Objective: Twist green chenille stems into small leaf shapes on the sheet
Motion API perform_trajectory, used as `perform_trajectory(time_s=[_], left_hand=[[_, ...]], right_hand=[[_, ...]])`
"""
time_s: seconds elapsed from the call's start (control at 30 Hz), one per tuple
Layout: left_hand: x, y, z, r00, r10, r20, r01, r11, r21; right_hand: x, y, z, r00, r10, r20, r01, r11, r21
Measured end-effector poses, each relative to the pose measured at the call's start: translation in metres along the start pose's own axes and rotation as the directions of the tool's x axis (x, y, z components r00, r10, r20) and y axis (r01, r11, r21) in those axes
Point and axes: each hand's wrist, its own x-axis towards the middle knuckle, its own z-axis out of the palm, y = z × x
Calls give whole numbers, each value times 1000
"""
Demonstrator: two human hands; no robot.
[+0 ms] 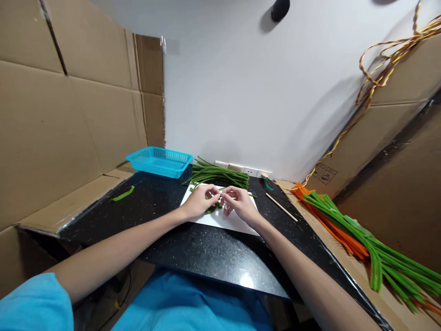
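- Two hands, left hand point(203, 201) and right hand point(239, 205): fingertips drawn close; whether the grip holds anything cannot be told.
- Curled green stems point(210, 209) lie on the white sheet point(223, 221) beneath; a brushing finger could displace them.
- Behind, a green bundle point(220, 175) obstructs the worktop point(165, 243); rightward, a wooden stick point(281, 207).

We see a bright sky-blue sleeve point(37, 303) toward eight o'clock, loose and plain, its hem a simple edge around the left arm. Toward six o'clock we find clothing point(193, 303) of much the same blue, soft and matte, falling in broad creases. Also toward eight o'clock we see the left forearm point(127, 243), and toward four the right forearm point(306, 262), both bare, slim and narrowing to the wrists. Our fingers point(231, 190) are bare and slender.
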Motion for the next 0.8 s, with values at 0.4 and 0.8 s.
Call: perform_trajectory(time_s=[0.4,0.8], left_hand=[[-2,0,2,993,-121,-18,121,960,253],[-2,2,2,986,-150,-70,165,930,330]], right_hand=[[0,6,5,991,134,10,-134,978,162],[-1,2,6,966,258,-4,-251,942,222]])
